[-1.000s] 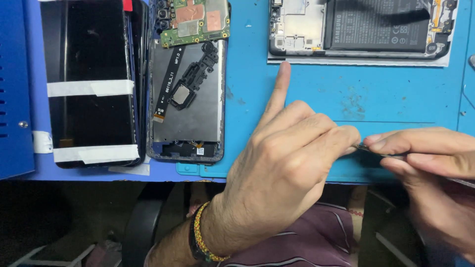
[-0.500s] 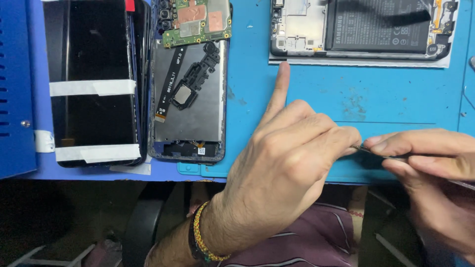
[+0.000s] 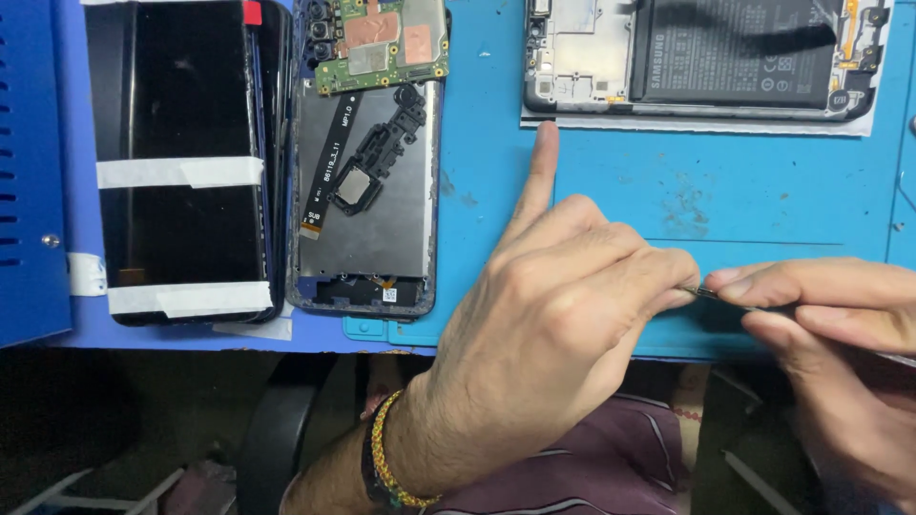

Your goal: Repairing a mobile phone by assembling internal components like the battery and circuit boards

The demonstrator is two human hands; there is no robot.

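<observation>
Left hand (image 3: 563, 315) pinches something hidden, right hand (image 3: 830, 324) grips thin metal tool (image 3: 711, 294), tips meeting over blue mat (image 3: 763, 200); opened phone frame (image 3: 367, 191) far left.

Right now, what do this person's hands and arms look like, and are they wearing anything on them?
Both hands are bare, with no gloves. The left hand has a bare forearm with no sleeve, and at the wrist sits a yellow beaded bracelet beside a darker band. The right hand shows no ring or band, and its wrist is cut off by the edge of the picture.
</observation>
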